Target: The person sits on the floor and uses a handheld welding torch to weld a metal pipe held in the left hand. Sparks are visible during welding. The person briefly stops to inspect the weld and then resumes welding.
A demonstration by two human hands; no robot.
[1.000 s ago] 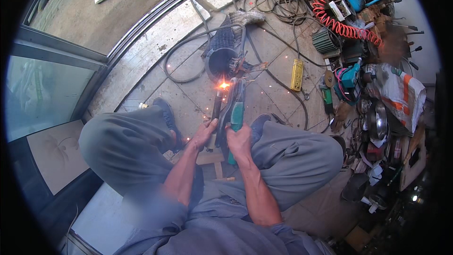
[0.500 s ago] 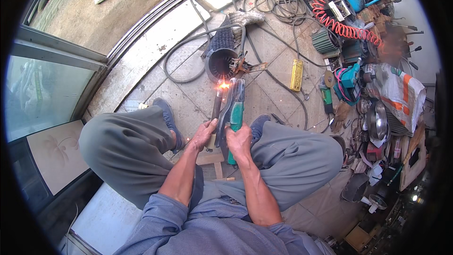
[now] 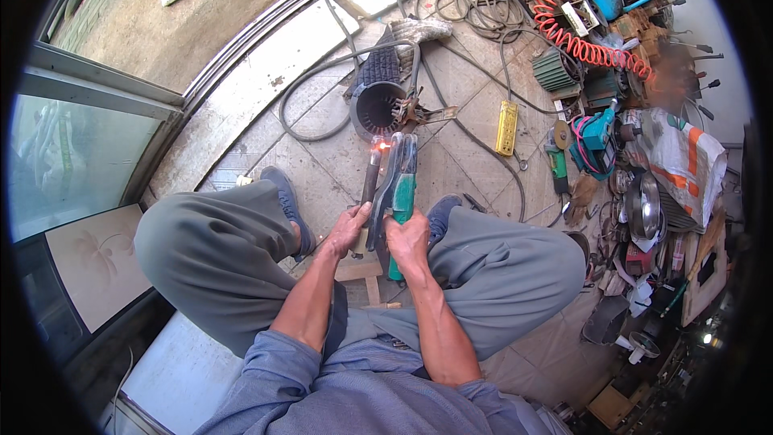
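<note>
My left hand (image 3: 348, 229) is closed round a dark metal shaft (image 3: 370, 183) that points away from me. Its far end glows orange beside the mouth of a hollow, ribbed metal cylinder (image 3: 360, 118) lying on the floor. My right hand (image 3: 409, 238) grips the green handle of a green-and-black tool that looks like a welding electrode holder (image 3: 403, 189). The holder's tip stands just right of the glowing spot. A rusty clamp (image 3: 408, 110) with a cable sits at the cylinder's right rim. A pale rag (image 3: 423, 30) lies behind it.
Cables (image 3: 310, 137) loop across the tiled floor. To the right are a yellow power strip (image 3: 506, 127), a green angle grinder (image 3: 557, 159), a teal power tool (image 3: 596, 135), a coiled red hose (image 3: 555, 28) and a white sack (image 3: 684, 153). A glass door (image 3: 88, 137) stands left.
The bright flare and sparks at the shaft's end have shrunk to a small orange glow. Both hands stay in nearly the same place.
</note>
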